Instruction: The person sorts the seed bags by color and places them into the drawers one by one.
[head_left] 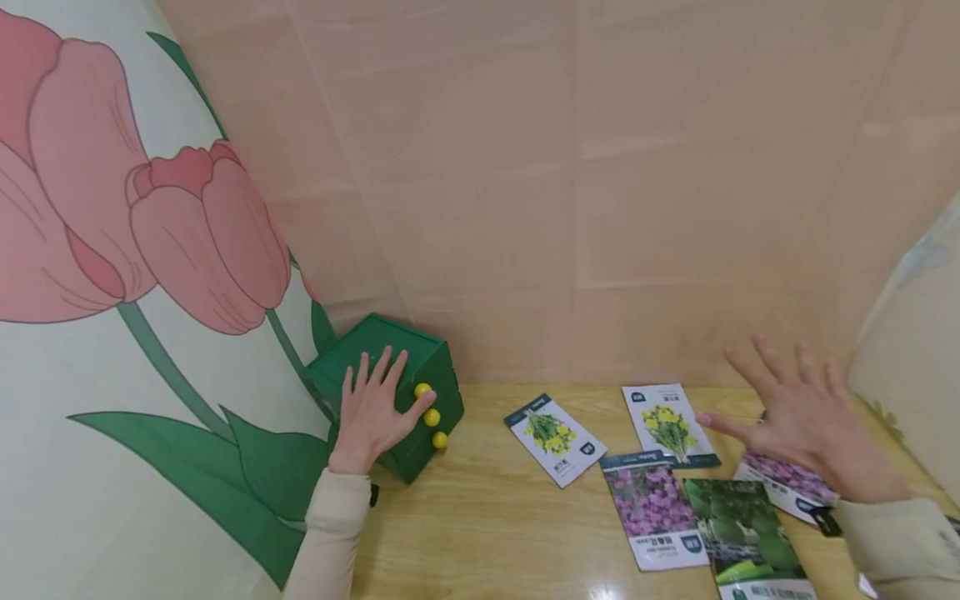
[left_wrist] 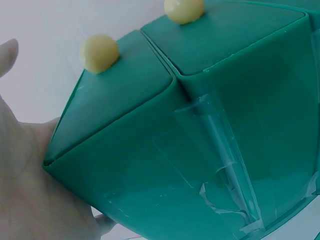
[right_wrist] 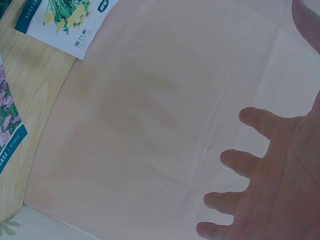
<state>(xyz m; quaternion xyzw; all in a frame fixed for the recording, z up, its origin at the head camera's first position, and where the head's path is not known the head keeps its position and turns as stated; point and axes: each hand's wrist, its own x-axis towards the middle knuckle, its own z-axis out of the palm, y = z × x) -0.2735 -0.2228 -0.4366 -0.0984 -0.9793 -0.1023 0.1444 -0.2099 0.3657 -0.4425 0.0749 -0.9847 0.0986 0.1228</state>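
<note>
A green box (head_left: 431, 367) with several seams and a column of yellow ball knobs (head_left: 440, 440) stands at the left of the table, like a small drawer chest. My left hand (head_left: 372, 417) is at its top and near side, fingers straight and spread; in the left wrist view the palm (left_wrist: 35, 175) lies beside a box corner, and whether it touches cannot be told. My right hand (head_left: 817, 425) hovers with spread fingers above the right-hand packets, holding nothing. Beneath it lies a purple-flower packet (head_left: 783, 479), partly hidden. Beside it is a yellow-flower packet (head_left: 663, 421).
Another yellow-flower packet (head_left: 557, 442) lies mid-table. A second purple-flower packet (head_left: 651, 508) and a dark green packet (head_left: 746, 529) lie nearer me. A pinkish sheet (head_left: 510, 208) rises behind the wooden table (head_left: 457, 533); a tulip-printed panel (head_left: 60, 375) bounds the left.
</note>
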